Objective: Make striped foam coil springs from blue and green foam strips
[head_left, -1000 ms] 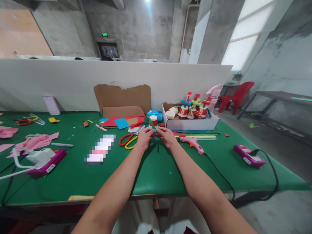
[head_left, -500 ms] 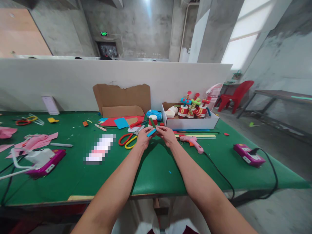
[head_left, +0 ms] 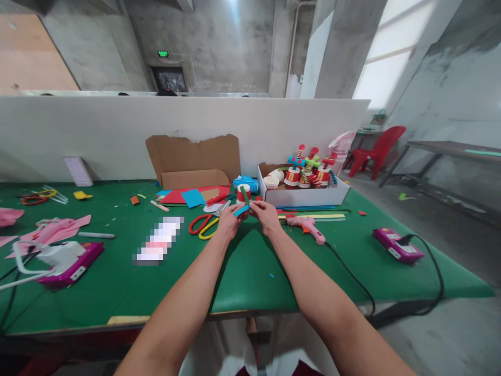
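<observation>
Out over the table, my left hand (head_left: 229,221) and my right hand (head_left: 265,215) meet, fingers pinched together. Between them are a blue paper strip (head_left: 241,211) and a green paper strip (head_left: 245,195), which meet at an angle. My left fingers grip the blue strip, while my right fingertips pinch where the strips come together. Just behind stands a red and white paper cup (head_left: 243,191). Scissors with red and yellow handles (head_left: 206,223) lie beside my left hand. A pink glue gun (head_left: 309,228) rests to the right of my right hand.
A white box (head_left: 305,197) with several cup figures stands at the back right. Brown cardboard (head_left: 193,156) leans on the white partition (head_left: 117,125). Purple power strips (head_left: 398,245) with trailing cords sit at both sides of the green table (head_left: 250,287). Blue paper (head_left: 193,198) lies behind the scissors.
The blue strip has shifted slightly in my left fingers, and the green strip still points up and away. The view has moved a little; both hands stay close together.
</observation>
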`<state>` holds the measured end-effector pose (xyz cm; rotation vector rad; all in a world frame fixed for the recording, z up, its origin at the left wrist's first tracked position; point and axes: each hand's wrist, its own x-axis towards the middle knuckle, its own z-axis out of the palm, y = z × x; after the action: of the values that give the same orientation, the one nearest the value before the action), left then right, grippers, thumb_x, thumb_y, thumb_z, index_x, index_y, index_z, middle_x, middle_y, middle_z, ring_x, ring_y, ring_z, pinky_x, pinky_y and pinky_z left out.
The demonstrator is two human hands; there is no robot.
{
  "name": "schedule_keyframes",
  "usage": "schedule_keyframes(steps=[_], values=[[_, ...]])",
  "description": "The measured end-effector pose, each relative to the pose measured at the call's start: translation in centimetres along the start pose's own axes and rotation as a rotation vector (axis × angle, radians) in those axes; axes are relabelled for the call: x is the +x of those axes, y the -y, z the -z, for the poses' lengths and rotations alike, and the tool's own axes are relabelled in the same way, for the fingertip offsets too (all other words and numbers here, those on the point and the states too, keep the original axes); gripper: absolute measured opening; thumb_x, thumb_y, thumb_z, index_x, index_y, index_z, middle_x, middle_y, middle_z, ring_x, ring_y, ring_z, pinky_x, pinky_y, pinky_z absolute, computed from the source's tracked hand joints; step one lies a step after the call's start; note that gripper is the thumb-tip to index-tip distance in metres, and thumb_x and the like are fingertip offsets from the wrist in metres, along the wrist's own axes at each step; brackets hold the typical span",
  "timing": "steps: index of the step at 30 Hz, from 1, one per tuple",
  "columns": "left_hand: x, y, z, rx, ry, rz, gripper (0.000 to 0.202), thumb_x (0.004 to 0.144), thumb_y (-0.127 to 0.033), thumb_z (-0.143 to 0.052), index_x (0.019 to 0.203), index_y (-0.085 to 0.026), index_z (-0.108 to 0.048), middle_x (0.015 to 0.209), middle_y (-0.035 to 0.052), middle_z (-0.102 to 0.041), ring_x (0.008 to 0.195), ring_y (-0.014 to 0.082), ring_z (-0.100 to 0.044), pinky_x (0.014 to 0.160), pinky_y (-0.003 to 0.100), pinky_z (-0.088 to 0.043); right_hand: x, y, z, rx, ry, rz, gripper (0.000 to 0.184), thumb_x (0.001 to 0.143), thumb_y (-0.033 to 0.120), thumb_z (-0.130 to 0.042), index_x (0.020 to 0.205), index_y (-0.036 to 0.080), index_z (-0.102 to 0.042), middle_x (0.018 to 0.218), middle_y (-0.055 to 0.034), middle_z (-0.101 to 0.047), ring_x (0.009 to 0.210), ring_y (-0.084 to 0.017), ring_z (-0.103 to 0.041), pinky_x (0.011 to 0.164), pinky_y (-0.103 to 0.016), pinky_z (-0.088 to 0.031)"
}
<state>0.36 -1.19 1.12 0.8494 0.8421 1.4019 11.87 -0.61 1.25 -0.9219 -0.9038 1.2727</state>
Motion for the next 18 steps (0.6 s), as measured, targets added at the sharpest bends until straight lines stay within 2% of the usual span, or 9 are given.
schedule_keyframes(steps=[5, 9, 18], values=[[-0.34, -0.15, -0.18, -0.010, 0.038, 0.029, 0.031, 0.044, -0.021, -0.081, 0.072, -0.016, -0.067, 0.062, -0.0002, -0.062, 0.059, 0.0105, -0.054, 0.058, 0.024, -0.041, 0.37, -0.16, -0.09, 0.111, -0.072, -0.018, 0.027, 0.048, 0.031, -0.081, 0.068, 0.018, -0.067, 0.061, 0.0035, -0.063, 0.058, -0.010, -0.056, 0.071, -0.029, -0.050], [-0.61, -0.08, -0.28, 0.069, 0.076, 0.006, 0.035, 0.048, -0.029, -0.082, 0.077, -0.016, -0.066, 0.070, 0.0007, -0.065, 0.058, 0.0096, -0.053, 0.058, 0.025, -0.041, 0.28, -0.25, -0.20, 0.143, -0.095, -0.038, 0.027, 0.048, 0.030, -0.081, 0.067, 0.019, -0.065, 0.060, 0.0032, -0.063, 0.059, -0.011, -0.058, 0.071, -0.030, -0.051], [0.11, 0.07, 0.25, 0.120, -0.013, -0.052, 0.039, 0.047, -0.044, -0.082, 0.064, -0.014, -0.063, 0.055, -0.0017, -0.056, 0.049, 0.0079, -0.046, 0.053, 0.024, -0.037, -0.50, 0.16, -0.34, 0.061, 0.055, -0.098, 0.029, 0.049, 0.033, -0.082, 0.066, 0.018, -0.065, 0.060, 0.0033, -0.063, 0.057, -0.010, -0.058, 0.069, -0.028, -0.051]])
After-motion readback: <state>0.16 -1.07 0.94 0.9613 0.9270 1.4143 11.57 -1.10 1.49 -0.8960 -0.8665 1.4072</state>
